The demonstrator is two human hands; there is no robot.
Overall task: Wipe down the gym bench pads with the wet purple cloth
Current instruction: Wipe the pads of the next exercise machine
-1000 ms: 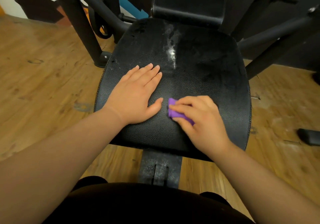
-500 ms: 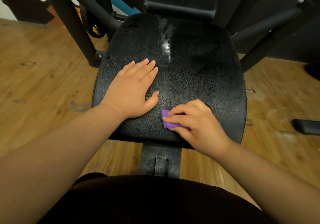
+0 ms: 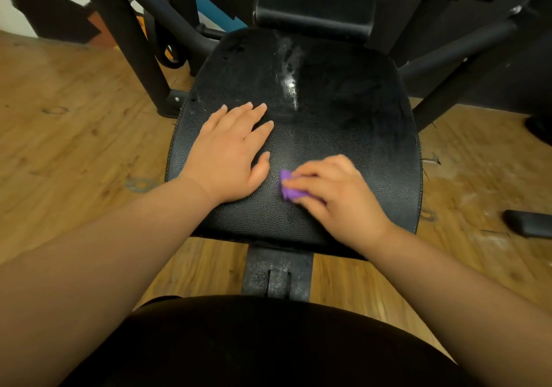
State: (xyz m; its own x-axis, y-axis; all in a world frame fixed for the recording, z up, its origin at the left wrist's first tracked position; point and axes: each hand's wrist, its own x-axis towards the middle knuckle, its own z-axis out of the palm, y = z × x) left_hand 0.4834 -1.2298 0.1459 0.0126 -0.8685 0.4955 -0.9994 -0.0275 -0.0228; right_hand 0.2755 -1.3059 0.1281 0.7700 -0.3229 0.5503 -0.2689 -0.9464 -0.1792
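The black leather seat pad (image 3: 343, 135) of the gym bench fills the middle of the view, with a whitish wet streak (image 3: 290, 78) running down its far centre. My left hand (image 3: 230, 153) lies flat on the pad's left half, fingers straight and pointing away. My right hand (image 3: 337, 195) sits near the front centre of the pad, fingers curled over a small folded purple cloth (image 3: 288, 190) and pressing it onto the leather. Only the cloth's left end shows past my fingers. A black back pad (image 3: 313, 4) rises behind the seat.
Black steel frame tubes (image 3: 131, 45) stand left and right of the seat. A dusty metal post (image 3: 276, 273) sits under the front edge. Wooden floor (image 3: 74, 135) surrounds the bench, with a dark object (image 3: 528, 222) lying at the right. My dark-clad lap (image 3: 254, 344) is at the bottom.
My right hand has slid the cloth toward the front edge of the pad and back a little, staying near the front centre. My left hand has stayed flat in place.
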